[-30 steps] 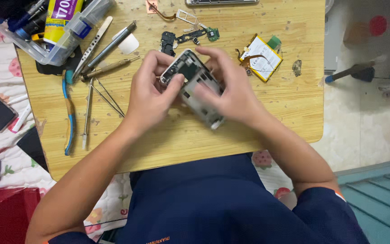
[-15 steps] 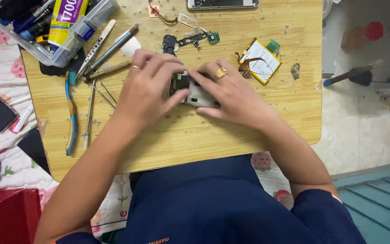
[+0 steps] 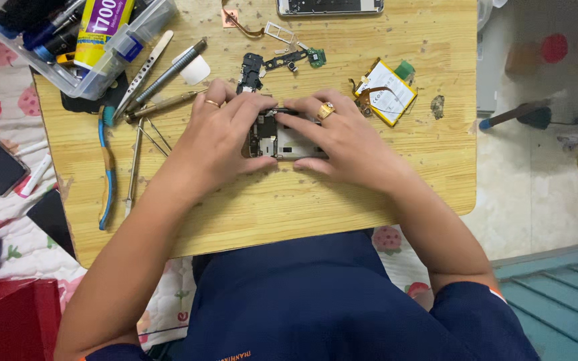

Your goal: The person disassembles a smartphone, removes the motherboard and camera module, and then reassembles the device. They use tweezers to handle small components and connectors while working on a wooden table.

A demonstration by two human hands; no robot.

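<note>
1. The opened phone (image 3: 282, 139) lies flat on the wooden table (image 3: 342, 200), mid-board, just below the loose black parts (image 3: 252, 72).
2. Your left hand (image 3: 219, 134) and right hand (image 3: 339, 137) both grip it, fingertips pinching its top edge.
3. Press too hard and a small piece could snap or skid toward the battery (image 3: 386, 99).

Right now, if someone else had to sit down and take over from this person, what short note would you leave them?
Left hand: grips the left end of the opened grey phone body, fingers curled over its top edge.
Right hand: presses on the phone's right half, fingers at the top edge.
Things: the phone lies flat mid-table on the light wooden table. The yellow-edged flat battery and small black circuit parts lie loose behind it; metal tweezers and the blue-handled brush lie to the left.
Done: phone opened, parts out.
Left: insides still exposed.
</note>
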